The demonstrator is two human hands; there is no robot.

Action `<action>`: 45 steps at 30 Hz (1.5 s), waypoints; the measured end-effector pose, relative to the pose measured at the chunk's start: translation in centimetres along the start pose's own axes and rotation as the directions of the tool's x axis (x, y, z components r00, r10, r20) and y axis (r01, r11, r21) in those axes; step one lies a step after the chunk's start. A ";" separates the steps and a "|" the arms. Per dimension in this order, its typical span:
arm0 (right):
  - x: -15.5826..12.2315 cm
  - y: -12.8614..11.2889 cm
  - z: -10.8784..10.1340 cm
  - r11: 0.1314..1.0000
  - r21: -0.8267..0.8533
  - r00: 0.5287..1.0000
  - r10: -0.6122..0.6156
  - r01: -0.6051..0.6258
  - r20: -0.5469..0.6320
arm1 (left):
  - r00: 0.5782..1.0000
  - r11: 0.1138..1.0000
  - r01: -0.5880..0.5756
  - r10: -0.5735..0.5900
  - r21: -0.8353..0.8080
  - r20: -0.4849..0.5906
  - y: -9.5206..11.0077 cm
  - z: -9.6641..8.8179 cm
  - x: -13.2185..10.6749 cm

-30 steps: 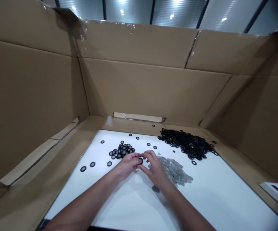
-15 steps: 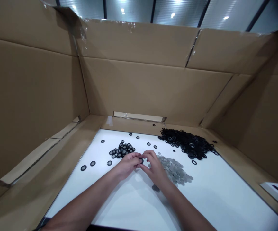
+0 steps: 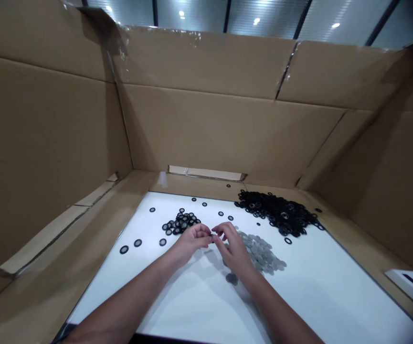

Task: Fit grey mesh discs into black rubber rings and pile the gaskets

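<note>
We see our left hand and right hand held close together over a smooth white board, fingertips almost meeting. Anything between them is too small and shadowed to make out, so we cannot tell whether they are pinching something. Just beyond the left hand lies a heap of black rubber rings with grey mesh centres. Beside the right hand spreads a flat layer of grey mesh discs, and a small dark stack of discs sits just below that hand. Farther back rises a mound of black rings. Loose rings lie apart on the left. Brown cardboard walls surround the board.
</note>
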State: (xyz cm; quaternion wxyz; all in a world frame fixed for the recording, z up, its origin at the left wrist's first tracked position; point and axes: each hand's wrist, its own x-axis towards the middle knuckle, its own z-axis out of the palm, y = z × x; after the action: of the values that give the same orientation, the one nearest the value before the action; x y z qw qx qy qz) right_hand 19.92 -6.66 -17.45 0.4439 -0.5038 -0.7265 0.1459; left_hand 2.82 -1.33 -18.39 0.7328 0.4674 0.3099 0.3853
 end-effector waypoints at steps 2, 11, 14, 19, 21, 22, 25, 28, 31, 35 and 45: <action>0.1 0.1 0.1 1.000 0.006 1.000 0.021 -0.021 0.000 | 1.000 0.999 -0.013 0.013 0.033 0.012 0.0 -0.1 0.0; 0.5 1.2 0.8 0.984 0.110 0.986 0.151 -0.142 -0.076 | 0.999 0.994 -0.033 0.031 0.108 0.024 0.0 -0.6 0.1; 0.3 1.5 1.1 0.971 0.164 0.979 0.187 -0.172 -0.081 | 0.999 0.989 -0.043 0.041 0.144 0.022 0.2 -0.5 0.1; 0.1 1.7 1.8 0.953 0.233 0.973 0.215 -0.192 -0.079 | 0.997 0.982 -0.077 0.075 0.173 0.018 0.2 -0.4 0.0; 0.1 1.7 1.9 0.949 0.251 0.973 0.217 -0.191 -0.077 | 0.996 0.980 -0.087 0.084 0.181 0.024 0.1 -0.3 -0.1; 0.1 1.7 1.9 0.947 0.258 0.972 0.220 -0.194 -0.077 | 0.996 0.978 -0.093 0.089 0.185 0.031 0.1 -0.3 -0.1; 0.2 1.8 1.8 0.938 0.278 0.968 0.237 -0.206 -0.079 | 0.994 0.974 -0.109 0.102 0.200 0.046 0.1 -0.1 -0.3; 0.2 1.9 1.8 0.932 0.300 0.968 0.237 -0.203 -0.082 | 0.993 0.969 -0.119 0.113 0.215 0.040 0.2 -0.1 -0.4; 0.2 1.9 2.0 0.932 0.302 0.968 0.236 -0.201 -0.085 | 0.991 0.963 -0.131 0.126 0.235 0.037 0.2 -0.1 -0.3; 0.4 1.6 1.7 0.947 0.241 0.967 0.239 -0.212 -0.086 | 0.987 0.943 -0.156 0.159 0.293 0.013 0.1 -0.1 0.0; 0.2 7.9 -12.4 0.845 -0.224 0.864 0.424 -0.485 -0.270 | 0.889 0.750 -0.127 0.377 0.649 -0.261 1.7 -3.8 1.0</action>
State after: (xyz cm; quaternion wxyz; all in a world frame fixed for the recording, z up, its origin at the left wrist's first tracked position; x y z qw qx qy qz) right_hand 34.53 -5.88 -15.58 0.3933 -0.7331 -0.5479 0.0876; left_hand -0.23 1.65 -18.28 0.4064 0.6356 0.4852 0.4421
